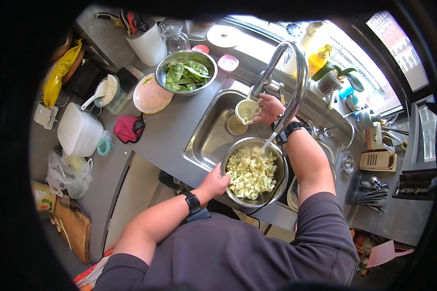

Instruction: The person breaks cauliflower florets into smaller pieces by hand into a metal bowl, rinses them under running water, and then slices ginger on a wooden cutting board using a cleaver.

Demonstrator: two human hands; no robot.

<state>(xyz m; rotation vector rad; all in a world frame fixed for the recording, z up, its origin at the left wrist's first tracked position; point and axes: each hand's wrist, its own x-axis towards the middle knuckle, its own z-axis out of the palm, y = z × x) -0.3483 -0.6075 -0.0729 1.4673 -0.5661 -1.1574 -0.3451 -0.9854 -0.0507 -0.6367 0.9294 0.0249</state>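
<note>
My left hand grips the near-left rim of a stainless steel bowl heaped with cauliflower florets. Water runs from the chrome gooseneck faucet onto the florets. Beyond the bowl, my right hand is stretched out beside the faucet's base, its fingers apart and holding nothing. Close by its fingertips is a white strainer cup at the sink's far side. The bowl sits over the near right part of the stainless sink. Whether my right fingers touch the faucet's base is unclear.
Left of the sink stand a steel bowl of flat green bean pods, a pink dotted plate and a magenta pouch. A yellow pump bottle and a potted plant line the windowsill. Cutlery lies at right.
</note>
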